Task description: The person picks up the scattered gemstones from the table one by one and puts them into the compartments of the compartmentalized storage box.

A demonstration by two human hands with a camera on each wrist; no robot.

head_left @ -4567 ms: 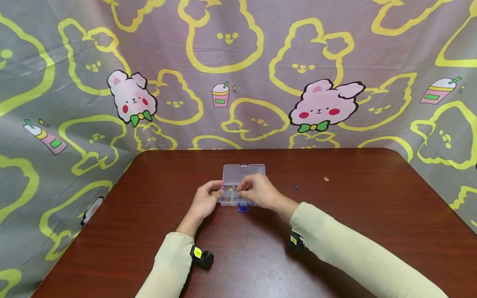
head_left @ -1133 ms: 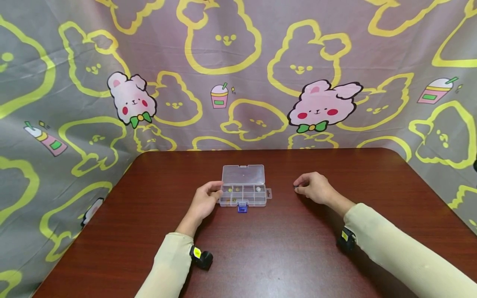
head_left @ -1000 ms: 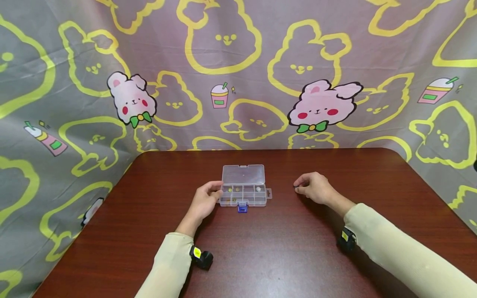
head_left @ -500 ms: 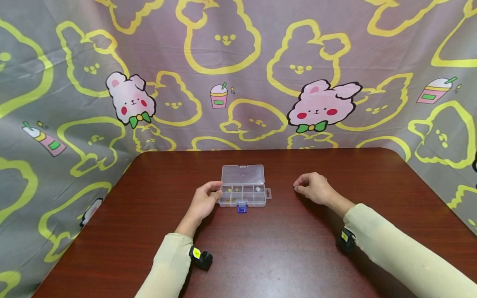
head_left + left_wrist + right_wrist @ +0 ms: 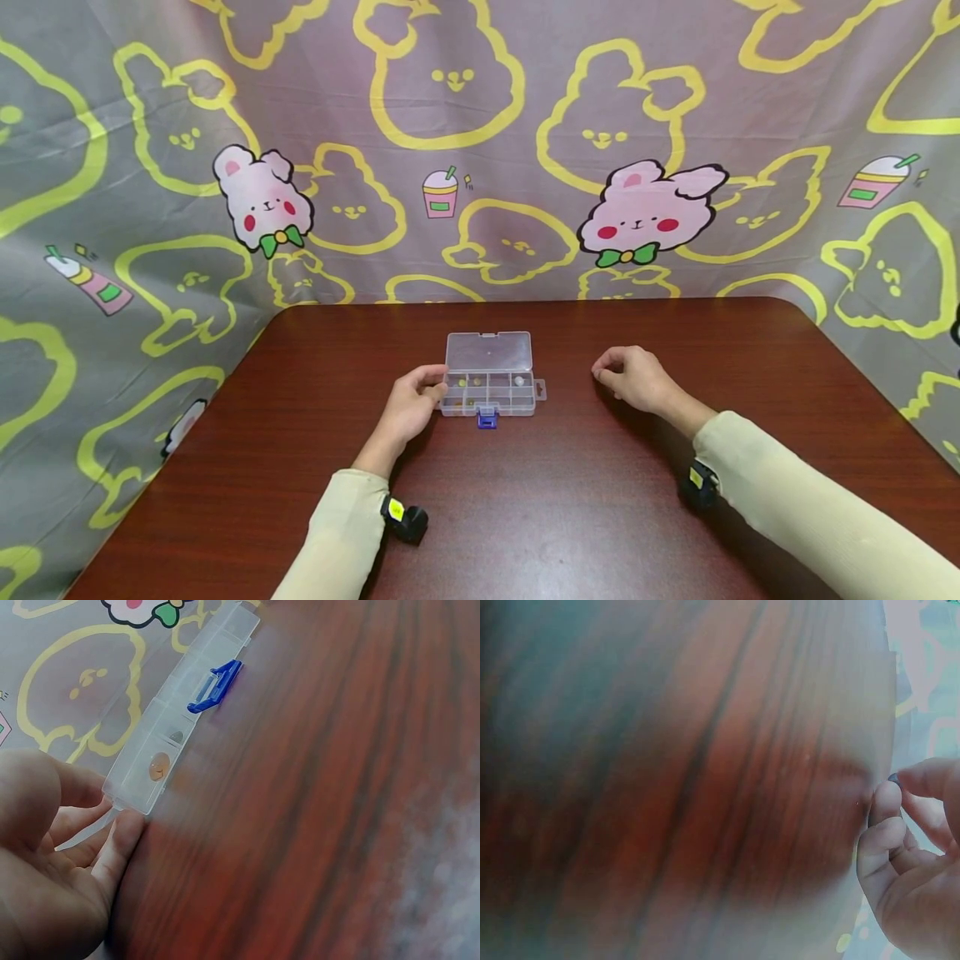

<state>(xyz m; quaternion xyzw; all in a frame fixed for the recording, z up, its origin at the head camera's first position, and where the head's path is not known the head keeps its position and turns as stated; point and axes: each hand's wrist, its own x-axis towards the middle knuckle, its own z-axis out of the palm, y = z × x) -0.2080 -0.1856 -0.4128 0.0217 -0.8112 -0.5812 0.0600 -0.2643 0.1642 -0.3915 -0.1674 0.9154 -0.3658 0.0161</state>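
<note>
A clear plastic compartment box (image 5: 512, 402) stands on the table with its lid (image 5: 489, 352) raised at the back and a blue latch (image 5: 487, 419) at the front. My left hand (image 5: 411, 405) holds its left end, thumb in front and fingers behind, as the left wrist view shows. Small pieces lie in several compartments, among them a white piece (image 5: 519, 381), a yellow piece (image 5: 462, 383) and an orange-brown piece (image 5: 159, 766). Right of the box, my right hand (image 5: 633, 379) pinches a small dark round piece (image 5: 894, 779) between thumb and forefinger, close to the tabletop.
The brown wooden table (image 5: 495, 508) reaches back to a patterned curtain (image 5: 480, 125), which also hangs along both sides. A clear hanging tab (image 5: 540, 389) sticks out from the box's right end.
My right hand has moved right from the box to the dark piece and taken hold of it. A tan disc seen earlier is now hidden by that hand. My left hand has stayed put.
</note>
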